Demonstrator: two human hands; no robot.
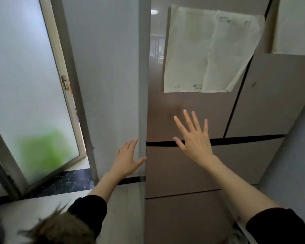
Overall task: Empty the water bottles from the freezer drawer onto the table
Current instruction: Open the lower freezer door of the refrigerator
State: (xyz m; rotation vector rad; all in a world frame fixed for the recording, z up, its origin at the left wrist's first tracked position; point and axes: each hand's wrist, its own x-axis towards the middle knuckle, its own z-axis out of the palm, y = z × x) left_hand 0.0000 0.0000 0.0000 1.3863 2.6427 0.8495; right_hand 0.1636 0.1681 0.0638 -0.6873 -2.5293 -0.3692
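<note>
A narrow corner of a room: a frosted window (30,95) stands ajar, a grey wall (102,71) runs beside it, and a brown fridge (192,117) fills the rest of the view. Two paper sheets (208,50) hang on the fridge door, above the fingertips of the right hand (195,140).

That hand is spread flat, fingers straight and apart, holding nothing; its palm covers the dark seam (245,140) that divides the upper doors from the drawers. Whether it touches the surface cannot be told. The left hand (128,159) is also spread and empty, its fingers at the fridge's left edge, thumb pointing toward the top drawer (183,169).

The task looks barely begun. Both drawers, the top one just under the right palm and another (180,219) below it, are closed flush. No bottles and no table are in view, so everything is still to do: opening the freezer drawer, then carrying the bottles over. The drawer fronts are plain and smooth, with no handle showing; the seam is probably the place to grip.
</note>
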